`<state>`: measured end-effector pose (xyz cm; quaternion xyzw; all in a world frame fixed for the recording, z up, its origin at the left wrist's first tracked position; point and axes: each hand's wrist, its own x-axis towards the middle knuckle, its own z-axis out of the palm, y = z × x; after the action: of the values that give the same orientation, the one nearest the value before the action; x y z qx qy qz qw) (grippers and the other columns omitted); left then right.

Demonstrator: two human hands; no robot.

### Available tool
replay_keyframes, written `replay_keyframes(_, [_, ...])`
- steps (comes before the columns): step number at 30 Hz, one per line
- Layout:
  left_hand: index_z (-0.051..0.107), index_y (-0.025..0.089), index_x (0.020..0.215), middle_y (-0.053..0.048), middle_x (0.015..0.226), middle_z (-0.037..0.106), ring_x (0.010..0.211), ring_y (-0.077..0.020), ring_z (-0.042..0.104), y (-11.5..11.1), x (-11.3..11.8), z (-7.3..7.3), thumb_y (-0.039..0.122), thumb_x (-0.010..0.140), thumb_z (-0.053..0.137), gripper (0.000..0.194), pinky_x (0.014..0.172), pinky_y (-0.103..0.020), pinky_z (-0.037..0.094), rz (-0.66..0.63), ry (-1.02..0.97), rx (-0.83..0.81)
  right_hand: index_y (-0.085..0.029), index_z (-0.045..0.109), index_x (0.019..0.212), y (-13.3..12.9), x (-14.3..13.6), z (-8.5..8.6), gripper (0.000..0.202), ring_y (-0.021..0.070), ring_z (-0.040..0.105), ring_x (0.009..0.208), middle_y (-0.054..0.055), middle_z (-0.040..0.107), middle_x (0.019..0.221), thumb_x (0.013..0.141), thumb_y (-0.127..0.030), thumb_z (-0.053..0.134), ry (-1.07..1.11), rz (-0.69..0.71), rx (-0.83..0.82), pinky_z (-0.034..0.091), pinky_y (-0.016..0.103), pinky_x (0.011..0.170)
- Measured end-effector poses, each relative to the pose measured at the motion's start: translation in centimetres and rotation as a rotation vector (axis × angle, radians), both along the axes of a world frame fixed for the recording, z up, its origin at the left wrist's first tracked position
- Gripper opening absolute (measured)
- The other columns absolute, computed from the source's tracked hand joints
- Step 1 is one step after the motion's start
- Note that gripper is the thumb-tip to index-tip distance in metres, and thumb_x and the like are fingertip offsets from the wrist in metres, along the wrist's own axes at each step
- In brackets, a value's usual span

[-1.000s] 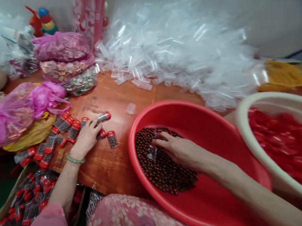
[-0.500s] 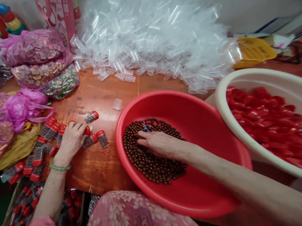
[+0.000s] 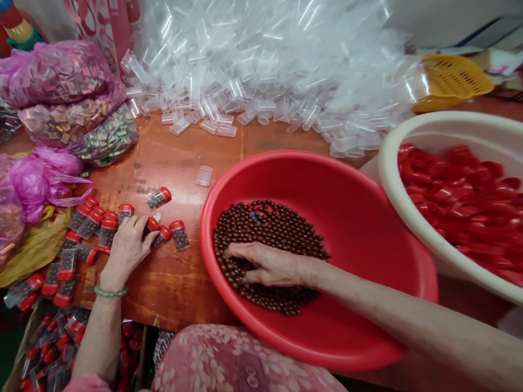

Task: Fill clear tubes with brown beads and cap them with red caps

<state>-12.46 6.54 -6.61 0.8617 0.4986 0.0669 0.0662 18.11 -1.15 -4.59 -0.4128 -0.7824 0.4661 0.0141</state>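
Observation:
My left hand (image 3: 127,248), with a green bead bracelet at the wrist, rests on the table. Its fingers and thumb close around a small clear container with a red cap (image 3: 152,224); the hand hides most of its body. Around it lie several more red-capped containers (image 3: 179,234) filled with dark balls. My right hand (image 3: 268,264) reaches into a red basin (image 3: 353,215). Its thumb and fingers are apart, with the fingertips sunk among shiny brown balls (image 3: 280,224). Small blue pieces (image 3: 255,217) show among the balls.
Clear empty containers (image 3: 256,63) are heaped along the back. One clear container (image 3: 204,176) lies apart. A cream tub (image 3: 387,156) holding red caps (image 3: 473,198) stands right. Pink bags (image 3: 57,75) sit left; a box of capped containers (image 3: 47,355) is below. A yellow basket (image 3: 456,80) is behind.
My right hand has drawn back slightly toward me and left through the balls, baring the blue pieces. My left hand has shifted slightly right and down, its thumb spread more. The view has moved a little.

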Motion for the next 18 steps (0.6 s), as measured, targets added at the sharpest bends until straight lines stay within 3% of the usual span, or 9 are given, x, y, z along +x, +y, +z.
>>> replay_keyframes(5, [0.056, 0.014, 0.115, -0.012, 0.106, 0.062, 0.099, -0.0262, 0.056, 0.2, -0.2, -0.9, 0.032, 0.093, 0.048, 0.030, 0.089, -0.039, 0.047, 0.042, 0.010, 0.024, -0.018, 0.054, 0.114, 0.1, 0.7, 1.1, 0.035, 0.0183, 0.058, 0.094, 0.005, 0.063, 0.105, 0.084, -0.033, 0.062, 0.161, -0.115, -0.073, 0.047, 0.030, 0.083])
replay_keyframes(10, [0.054, 0.008, 0.121, -0.020, 0.110, 0.061, 0.104, -0.0324, 0.054, 0.5, -0.3, -1.2, 0.029, 0.093, 0.044, 0.037, 0.089, -0.045, 0.046, 0.094, 0.039, 0.063, -0.020, 0.057, 0.115, -0.1, 1.5, 2.8, 0.041, 0.0162, 0.056, 0.078, 0.002, 0.061, 0.092, 0.081, -0.042, 0.066, 0.310, -0.270, -0.224, 0.046, 0.028, 0.072])
replay_keyframes(15, [0.061, 0.014, 0.113, -0.016, 0.104, 0.063, 0.097, -0.0323, 0.056, 0.1, -1.5, -0.5, 0.029, 0.090, 0.047, 0.031, 0.087, -0.048, 0.047, 0.096, -0.005, 0.085, -0.021, 0.060, 0.115, -0.5, 2.5, 4.2, 0.042, 0.0188, 0.058, 0.091, 0.005, 0.063, 0.105, 0.079, -0.042, 0.068, 0.361, -0.328, -0.224, 0.046, 0.031, 0.079])
replay_keyframes(18, [0.059, 0.014, 0.119, -0.020, 0.114, 0.061, 0.104, -0.0360, 0.056, -0.9, -1.1, 1.1, 0.032, 0.090, 0.048, 0.035, 0.091, -0.054, 0.045, 0.126, -0.099, 0.121, -0.022, 0.059, 0.117, -0.9, 3.3, 4.7, 0.041, 0.0185, 0.059, 0.090, 0.005, 0.064, 0.107, 0.081, -0.040, 0.067, 0.370, -0.358, -0.186, 0.048, 0.031, 0.080])
